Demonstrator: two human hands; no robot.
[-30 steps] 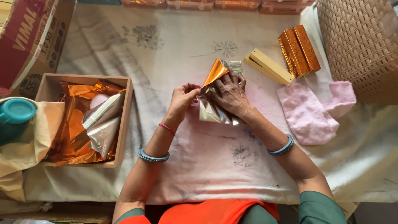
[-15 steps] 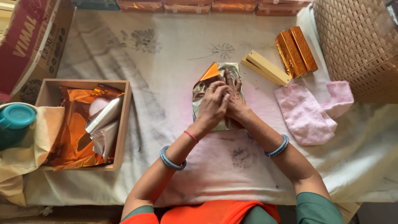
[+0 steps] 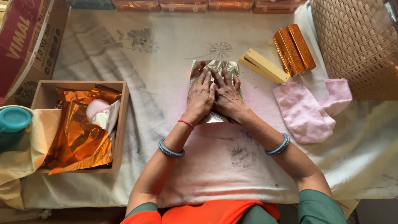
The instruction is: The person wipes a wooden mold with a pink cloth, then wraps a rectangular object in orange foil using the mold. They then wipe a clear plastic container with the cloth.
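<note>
Both hands, left hand point(image 3: 200, 98) beside right hand point(image 3: 227, 98), press flat, fingers spread, on silver foil sheet point(image 3: 215, 67).

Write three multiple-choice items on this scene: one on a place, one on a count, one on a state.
1. Where does the pink cloth lie?
A. inside the wooden box
B. on the table cover, to the right of the hands
C. under the teal lid

2. How many orange foil-wrapped blocks lie side by side near the woven basket?
A. one
B. three
C. six

3. What are the left hand and right hand doing?
A. pressing flat on the silver foil sheet
B. lifting the wooden box
C. resting apart at the table edges

Answers:
1 B, the cloth sits on the bare cover below the blocks.
2 B, three blocks lie together.
3 A, both palms lie down on the foil, fingers spread, side by side.
</note>
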